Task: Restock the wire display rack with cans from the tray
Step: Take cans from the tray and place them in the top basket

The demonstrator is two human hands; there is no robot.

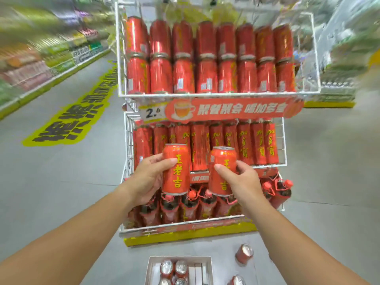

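Head view: both hands, left (147, 177) and right (239, 182), each grip one upright can before the wire rack (282, 140).

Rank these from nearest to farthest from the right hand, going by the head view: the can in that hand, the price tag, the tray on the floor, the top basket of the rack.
1. Can, gripped in the right hand.
2. Price tag, above and to the left, on the rack.
3. Tray, low on the floor; too close to call with the tag.
4. Top basket, highest up.
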